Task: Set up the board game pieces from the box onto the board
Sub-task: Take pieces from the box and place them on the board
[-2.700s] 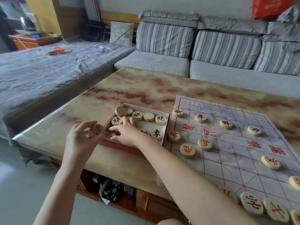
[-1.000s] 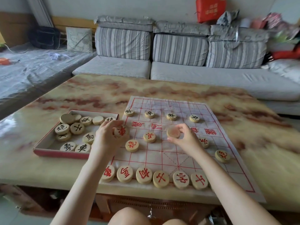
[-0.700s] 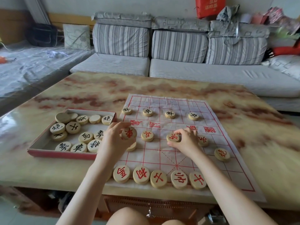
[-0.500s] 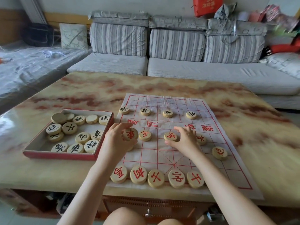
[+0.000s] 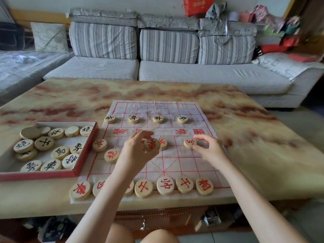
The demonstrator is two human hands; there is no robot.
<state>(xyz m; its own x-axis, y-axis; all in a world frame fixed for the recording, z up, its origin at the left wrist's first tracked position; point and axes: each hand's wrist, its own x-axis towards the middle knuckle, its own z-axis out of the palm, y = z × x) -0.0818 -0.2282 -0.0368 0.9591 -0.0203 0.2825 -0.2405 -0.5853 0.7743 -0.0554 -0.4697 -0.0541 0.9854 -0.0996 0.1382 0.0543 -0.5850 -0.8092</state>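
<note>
A white cloth board (image 5: pixel 175 160) with a red grid lies on the table. My left hand (image 5: pixel 133 153) hovers over its middle, shut on a round wooden piece with a red character (image 5: pixel 151 144). My right hand (image 5: pixel 210 149) is just to the right with its fingers apart, fingertips at the edge of a red-character piece (image 5: pixel 189 143) lying on the board. The red-rimmed box (image 5: pixel 38 176) at the left holds several black-character pieces. Several red pieces (image 5: pixel 165 185) line the near edge, and several black ones (image 5: pixel 158 119) stand in a far row.
The marbled table top (image 5: pixel 254 146) reaches right and far beyond the board. A grey striped sofa (image 5: pixel 175 72) stands behind it. Two more red pieces (image 5: pixel 105 149) sit at the board's left side next to the box. My knees show below the table edge.
Both hands came from the box to the board. My right hand set its piece down on the middle row and spread its fingers. My left hand still holds its red piece.
</note>
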